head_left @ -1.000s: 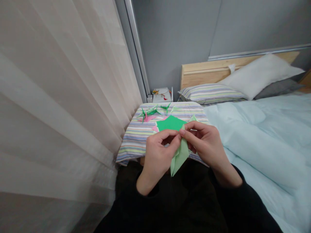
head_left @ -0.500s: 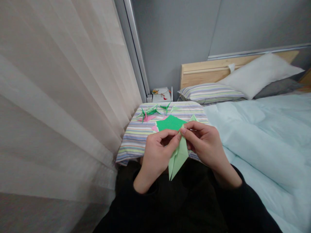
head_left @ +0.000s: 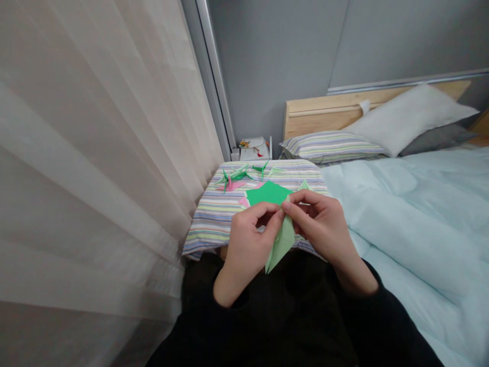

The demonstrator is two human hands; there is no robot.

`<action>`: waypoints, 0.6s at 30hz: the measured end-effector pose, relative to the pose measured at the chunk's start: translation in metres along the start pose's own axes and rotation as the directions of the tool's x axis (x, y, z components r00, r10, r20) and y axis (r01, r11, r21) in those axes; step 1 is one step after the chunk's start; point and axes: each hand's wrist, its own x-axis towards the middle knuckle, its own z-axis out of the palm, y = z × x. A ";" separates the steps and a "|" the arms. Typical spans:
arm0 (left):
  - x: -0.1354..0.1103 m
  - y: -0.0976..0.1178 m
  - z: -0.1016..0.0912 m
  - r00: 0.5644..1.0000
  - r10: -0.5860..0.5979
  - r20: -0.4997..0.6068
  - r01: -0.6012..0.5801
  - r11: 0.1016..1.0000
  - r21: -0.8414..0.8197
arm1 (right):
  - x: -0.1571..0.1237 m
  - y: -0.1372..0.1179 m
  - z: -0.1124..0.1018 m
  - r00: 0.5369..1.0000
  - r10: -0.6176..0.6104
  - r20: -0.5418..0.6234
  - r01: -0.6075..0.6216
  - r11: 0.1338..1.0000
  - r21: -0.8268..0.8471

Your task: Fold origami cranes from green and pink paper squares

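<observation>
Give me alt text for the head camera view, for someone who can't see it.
A person's left hand and right hand pinch a folded light green paper near a striped cloth. On the cloth are green folded figures, pink paper and a bright green sheet; pale blue bedding lies to the right.

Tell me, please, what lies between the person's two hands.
In the head view, light green folded paper lies between the left hand and right hand, pinched near its top by both.

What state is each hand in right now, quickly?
Left hand: closed, pinching the light green paper near its upper end.
Right hand: closed, pinching the same paper, also near the upper end.
</observation>
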 end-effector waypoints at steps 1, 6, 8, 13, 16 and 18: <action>0.000 0.000 0.000 1.000 0.006 0.000 -0.006 1.000 0.008 | 0.000 0.000 0.000 1.000 0.003 0.001 -0.003 1.000 0.009; -0.001 -0.001 0.000 0.995 -0.079 0.064 0.086 0.988 -0.130 | 0.003 -0.001 0.000 1.000 0.027 -0.011 -0.026 0.999 0.043; 0.000 -0.002 -0.001 0.990 -0.131 0.055 0.140 0.966 -0.216 | 0.003 -0.001 -0.001 0.999 0.051 -0.001 -0.051 0.996 0.067; 0.003 -0.003 -0.002 0.981 -0.192 0.038 0.194 0.933 -0.304 | 0.004 0.001 -0.003 0.997 0.078 0.023 -0.080 0.992 0.096; 0.003 -0.004 -0.001 0.975 -0.217 0.039 0.218 0.922 -0.320 | 0.004 0.003 -0.003 0.997 0.071 0.006 -0.071 0.993 0.094; 0.003 -0.003 0.000 0.972 -0.232 0.036 0.231 0.917 -0.324 | 0.005 0.003 -0.003 0.998 0.069 -0.006 -0.068 0.993 0.100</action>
